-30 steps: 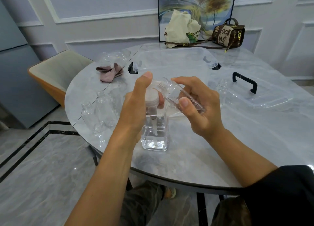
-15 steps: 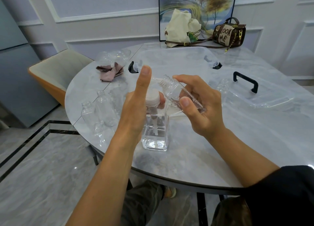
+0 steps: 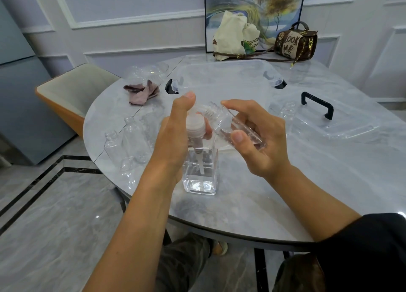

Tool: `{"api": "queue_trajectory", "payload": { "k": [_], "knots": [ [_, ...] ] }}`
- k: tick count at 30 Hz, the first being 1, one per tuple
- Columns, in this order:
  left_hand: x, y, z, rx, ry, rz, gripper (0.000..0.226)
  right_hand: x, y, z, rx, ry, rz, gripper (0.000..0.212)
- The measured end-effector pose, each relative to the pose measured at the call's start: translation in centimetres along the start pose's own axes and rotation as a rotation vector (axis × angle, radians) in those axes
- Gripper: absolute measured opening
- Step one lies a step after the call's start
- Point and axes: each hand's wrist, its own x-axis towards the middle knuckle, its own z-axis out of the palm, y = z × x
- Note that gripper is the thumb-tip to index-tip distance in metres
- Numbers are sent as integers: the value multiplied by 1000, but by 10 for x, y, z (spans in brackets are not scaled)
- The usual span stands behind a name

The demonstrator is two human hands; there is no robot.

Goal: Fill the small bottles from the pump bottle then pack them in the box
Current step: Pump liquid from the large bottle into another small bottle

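Observation:
A clear square pump bottle (image 3: pixel 200 173) with liquid in its lower part stands on the marble table (image 3: pixel 307 182) in front of me. My left hand (image 3: pixel 175 135) wraps its white pump head, thumb raised above it. My right hand (image 3: pixel 257 138) holds a small clear bottle (image 3: pixel 230 125) tilted, its threaded mouth against the pump's spout. Three empty small bottles (image 3: pixel 129 142) stand at the table's left edge, and another small bottle (image 3: pixel 289 112) stands to the right. The clear plastic box (image 3: pixel 224 78) sits behind my hands.
The box's clear lid (image 3: pixel 342 125) with a black handle lies at the right. A crumpled pink cloth (image 3: pixel 142 92) and clear packaging lie at the back left. Two bags (image 3: pixel 294 42) rest at the far edge against a painting. A chair (image 3: pixel 72 94) stands at the left.
My left thumb has lifted off the pump head and stays raised. The small bottle in my right hand has hardly moved.

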Motion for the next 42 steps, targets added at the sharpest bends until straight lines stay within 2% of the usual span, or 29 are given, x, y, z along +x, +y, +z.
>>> {"api": "queue_trajectory", "payload": {
  "k": [2,7,12,15,34,42],
  "knots": [
    [0,2,1,6,18,-18,58,0,1,-1,-4,-4,-5,44],
    [-1,5,7,-33,37,-51,65,-1,2,-3,-11,-16,5,45],
    [1,1,3,-1,14,-25,57,0,1,-1,4,-8,32,45],
    [1,-2,1,8,1,-17,70,1,-1,0,6,3,35,46],
    [0,-4,2,-23,-3,-33,86,0,3,-1,6,5,30,46],
    [0,-4,1,-50,-12,-4,73,-1,3,0,8,0,30,45]
  ]
}}
